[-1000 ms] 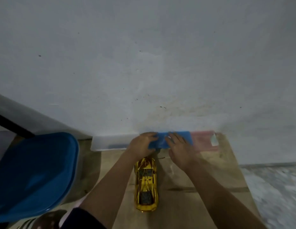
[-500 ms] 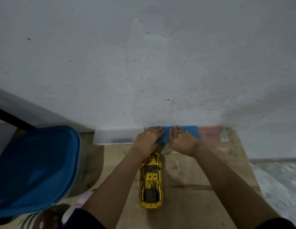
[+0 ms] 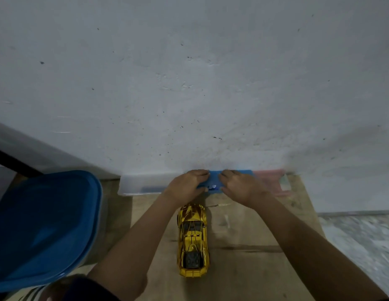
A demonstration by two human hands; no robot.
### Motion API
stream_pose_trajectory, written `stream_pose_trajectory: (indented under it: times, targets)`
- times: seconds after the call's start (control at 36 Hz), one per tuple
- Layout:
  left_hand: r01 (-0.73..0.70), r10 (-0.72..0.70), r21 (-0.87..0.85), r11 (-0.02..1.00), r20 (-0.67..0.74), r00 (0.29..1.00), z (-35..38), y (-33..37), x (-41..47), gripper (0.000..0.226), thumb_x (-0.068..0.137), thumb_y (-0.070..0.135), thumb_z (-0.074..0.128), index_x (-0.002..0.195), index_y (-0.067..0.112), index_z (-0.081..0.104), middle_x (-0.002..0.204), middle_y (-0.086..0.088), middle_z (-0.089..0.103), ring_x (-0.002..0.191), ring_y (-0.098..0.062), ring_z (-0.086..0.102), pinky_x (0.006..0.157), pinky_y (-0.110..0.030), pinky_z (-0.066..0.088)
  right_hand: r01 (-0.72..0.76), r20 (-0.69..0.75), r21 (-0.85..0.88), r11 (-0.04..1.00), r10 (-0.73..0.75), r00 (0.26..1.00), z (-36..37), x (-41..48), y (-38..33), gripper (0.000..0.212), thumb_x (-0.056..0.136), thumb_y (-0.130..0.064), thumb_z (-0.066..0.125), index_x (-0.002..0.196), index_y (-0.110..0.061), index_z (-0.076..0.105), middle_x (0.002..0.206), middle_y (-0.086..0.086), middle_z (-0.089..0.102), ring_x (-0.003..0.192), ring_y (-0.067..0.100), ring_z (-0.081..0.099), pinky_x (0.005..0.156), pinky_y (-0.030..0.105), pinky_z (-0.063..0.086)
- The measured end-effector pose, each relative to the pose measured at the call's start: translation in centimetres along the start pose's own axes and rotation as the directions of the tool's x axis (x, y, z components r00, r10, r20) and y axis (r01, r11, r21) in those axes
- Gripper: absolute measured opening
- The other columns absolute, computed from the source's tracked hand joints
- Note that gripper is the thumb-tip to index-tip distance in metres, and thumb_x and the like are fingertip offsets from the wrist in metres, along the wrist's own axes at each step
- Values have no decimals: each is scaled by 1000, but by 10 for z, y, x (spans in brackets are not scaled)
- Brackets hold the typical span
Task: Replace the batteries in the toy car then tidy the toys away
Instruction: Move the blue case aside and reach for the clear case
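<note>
Head view: both hands work at a blue packet (image 3: 237, 173) that lies against the foot of the wall at the far edge of the wooden table (image 3: 243, 268). The left hand (image 3: 186, 185) and the right hand (image 3: 239, 186) lie side by side, fingers curled over the packet's far edge and pressing on it; a small white and blue mark shows in the gap between them. What the packet contains cannot be told, though judging by the task it may be the fresh batteries, so the step in hand looks like opening or fetching them. The next move would then call for a firm pinch and a tear or peel, with one hand steadying.

The toy car (image 3: 192, 240) stands just near of the hands, upright on its wheels, nose toward the wall. Its body is glossy gold-yellow, smooth and reflective, with dark windows.

A translucent plastic box (image 3: 141, 184) lies left of the packet, a pale pink piece (image 3: 271, 183) to its right. A blue rounded lid (image 3: 43, 224), smooth plastic, fills the near left. The wall (image 3: 189, 83) is rough, speckled plaster.
</note>
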State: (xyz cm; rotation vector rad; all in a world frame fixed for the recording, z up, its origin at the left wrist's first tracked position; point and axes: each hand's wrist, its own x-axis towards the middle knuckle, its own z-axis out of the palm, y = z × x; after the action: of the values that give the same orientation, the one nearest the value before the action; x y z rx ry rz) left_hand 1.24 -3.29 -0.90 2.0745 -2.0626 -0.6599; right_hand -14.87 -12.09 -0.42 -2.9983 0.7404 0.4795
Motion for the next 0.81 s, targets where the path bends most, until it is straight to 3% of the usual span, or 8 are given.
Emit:
stream_pose_trajectory:
  times: [0.11,0.22,0.28,0.36,0.44,0.56,0.67,0.81]
  targets:
    - [43,-54,-155,987,-68,996,-10,-2,0,39,98,19,49,136,12,50,141,-6,51,126,-22,50,104,-28,37,-21,-231,96,995,43,972,-8,-7,0,29,93,-20,47,119,-8,56,117,11,57,108,27,56,87,37,46]
    - [99,-130,-310,946,-83,988,-20,-5,4,34,97,17,52,130,10,57,137,-7,55,124,-22,52,103,-25,36,-77,-545,329,941,256,799,-1,-24,-10,26,85,-25,44,94,-12,64,89,5,65,78,20,61,67,30,51]
    - [118,-147,-356,927,-57,987,-22,-6,7,34,96,17,53,129,11,57,137,-7,55,125,-22,50,105,-27,35,-74,-490,414,907,290,822,11,-29,-21,27,89,-26,39,95,-12,62,90,4,62,80,18,60,69,31,51]
    - [137,-154,-363,922,-19,988,-24,-10,11,35,95,16,54,129,11,57,138,-6,54,127,-22,48,108,-30,33,-153,-268,439,885,292,918,33,-27,-32,32,96,-30,40,122,-15,52,120,2,54,109,17,53,89,29,43]
    - [113,-123,-364,924,-4,992,-27,-13,13,35,94,14,55,128,8,58,137,-6,55,126,-21,49,108,-29,32,-208,-227,432,878,329,917,42,-20,-39,47,95,-40,41,135,-16,42,134,2,47,120,17,47,97,29,41]
    - [87,-91,-375,923,7,996,-30,-15,16,33,93,12,57,125,6,60,134,-8,57,123,-21,51,107,-30,35,-233,-274,292,928,314,909,48,-6,-43,52,91,-49,34,117,-12,58,114,9,61,102,25,60,85,35,50]
    - [70,-71,-350,934,11,997,-31,-17,19,34,92,14,58,125,7,60,133,-8,58,122,-21,52,107,-31,36,-232,-250,221,947,285,926,55,8,-49,68,94,-56,9,105,-16,63,100,6,64,89,22,63,73,32,53]
    - [59,-63,-367,928,1,998,-30,-19,20,33,92,13,59,124,8,61,133,-7,58,122,-19,52,105,-25,35,-110,-387,84,990,134,912,61,18,-50,38,89,-44,30,91,-21,60,89,0,63,80,20,61,63,33,50]
